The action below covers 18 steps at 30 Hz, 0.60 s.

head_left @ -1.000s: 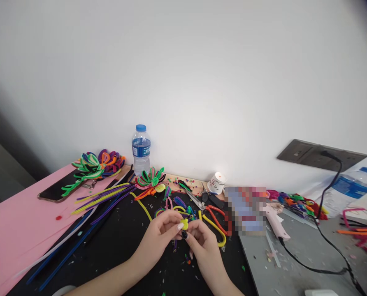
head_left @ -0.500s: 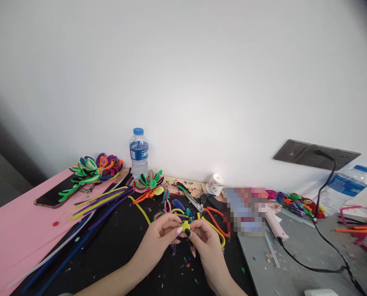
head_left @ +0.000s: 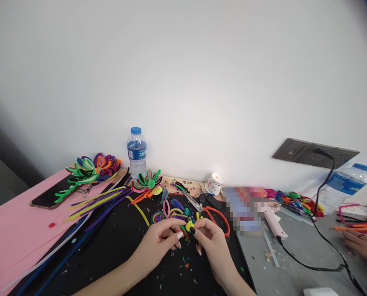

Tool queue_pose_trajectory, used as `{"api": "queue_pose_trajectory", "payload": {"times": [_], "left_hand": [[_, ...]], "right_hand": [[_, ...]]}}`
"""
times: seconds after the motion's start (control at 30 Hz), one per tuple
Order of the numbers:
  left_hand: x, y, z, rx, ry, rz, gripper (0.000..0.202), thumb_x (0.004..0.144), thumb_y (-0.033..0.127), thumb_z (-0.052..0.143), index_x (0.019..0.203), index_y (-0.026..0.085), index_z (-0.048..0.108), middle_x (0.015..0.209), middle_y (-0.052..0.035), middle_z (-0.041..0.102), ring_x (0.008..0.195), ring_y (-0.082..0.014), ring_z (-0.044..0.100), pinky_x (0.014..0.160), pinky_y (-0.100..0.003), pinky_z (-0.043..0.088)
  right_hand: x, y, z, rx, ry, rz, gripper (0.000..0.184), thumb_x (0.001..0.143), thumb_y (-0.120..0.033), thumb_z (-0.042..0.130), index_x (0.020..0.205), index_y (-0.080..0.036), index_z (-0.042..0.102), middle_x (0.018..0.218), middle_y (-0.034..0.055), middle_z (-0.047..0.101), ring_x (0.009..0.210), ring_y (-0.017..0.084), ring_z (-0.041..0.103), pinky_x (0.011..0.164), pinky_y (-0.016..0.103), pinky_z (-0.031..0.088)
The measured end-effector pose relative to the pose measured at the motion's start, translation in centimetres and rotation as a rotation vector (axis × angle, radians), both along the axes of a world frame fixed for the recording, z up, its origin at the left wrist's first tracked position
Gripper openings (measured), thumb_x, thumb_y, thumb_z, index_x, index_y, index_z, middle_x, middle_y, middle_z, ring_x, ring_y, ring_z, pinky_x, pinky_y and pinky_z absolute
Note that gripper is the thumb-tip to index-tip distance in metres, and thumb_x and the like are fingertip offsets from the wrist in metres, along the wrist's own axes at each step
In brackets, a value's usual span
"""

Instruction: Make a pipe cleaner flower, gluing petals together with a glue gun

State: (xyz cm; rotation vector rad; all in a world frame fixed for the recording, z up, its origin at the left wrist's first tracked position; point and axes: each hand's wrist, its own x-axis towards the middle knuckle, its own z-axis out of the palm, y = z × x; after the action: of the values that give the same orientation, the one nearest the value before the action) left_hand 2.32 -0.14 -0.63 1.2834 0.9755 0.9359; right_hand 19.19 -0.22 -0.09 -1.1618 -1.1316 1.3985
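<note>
A small coiled yellow pipe cleaner (head_left: pixel 189 225) is pinched between the thumb and index finger of my right hand (head_left: pixel 212 246). Dark polish shows on the right thumbnail, at the lower edge of the coil. My left hand (head_left: pixel 159 242) is just to the left, its thumb and curled index finger apart with nothing visible between them. Its index fingertip is close to the coil; whether it touches I cannot tell. Behind both hands lie colourful pipe-cleaner loops (head_left: pixel 159 217) on the black mat (head_left: pixel 109 255). Orange-handled scissors (head_left: pixel 198 205) rest beyond my right hand.
A pipe-cleaner flower (head_left: pixel 147 181) and a water bottle (head_left: pixel 137 152) stand at the back. Left are loose pipe cleaners (head_left: pixel 98 201) and a phone (head_left: pixel 47 195). Right are a paper cup (head_left: pixel 214 183), a corded pink tool (head_left: pixel 274 222), and another person's hand (head_left: pixel 361 245).
My left thumb has come away from the yellow coil, which now sits in my right fingers, slightly further right. Another person's hand has come into view at the right edge.
</note>
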Motion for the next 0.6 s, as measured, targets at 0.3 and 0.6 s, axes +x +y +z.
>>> {"api": "queue_pose_trajectory", "payload": {"times": [0.3,0.6], "left_hand": [[-0.3,-0.3,1.1,0.183,0.202,-0.036,0.030,0.079,0.023,0.049,0.106,0.024,0.062,0.088,-0.0043,0.058,0.061,-0.0126,0.057,0.052,-0.021,0.046],[-0.5,-0.7,2.6,0.312,0.315,-0.108,0.035,0.082,0.017,0.042,0.109,0.025,0.062,0.088,-0.0051,0.058,0.064,-0.0130,0.056,0.061,-0.023,0.046]], "right_hand": [[0.3,0.1,0.3,-0.052,0.034,0.058,0.017,0.069,-0.026,0.066,0.072,-0.015,0.055,0.050,-0.0047,0.055,0.038,0.007,0.047,0.037,0.019,0.042],[0.5,0.3,0.5,-0.062,0.050,0.039,0.016,0.064,-0.024,0.070,0.067,-0.014,0.059,0.050,-0.0008,0.062,0.044,0.012,0.057,0.046,0.022,0.046]]}}
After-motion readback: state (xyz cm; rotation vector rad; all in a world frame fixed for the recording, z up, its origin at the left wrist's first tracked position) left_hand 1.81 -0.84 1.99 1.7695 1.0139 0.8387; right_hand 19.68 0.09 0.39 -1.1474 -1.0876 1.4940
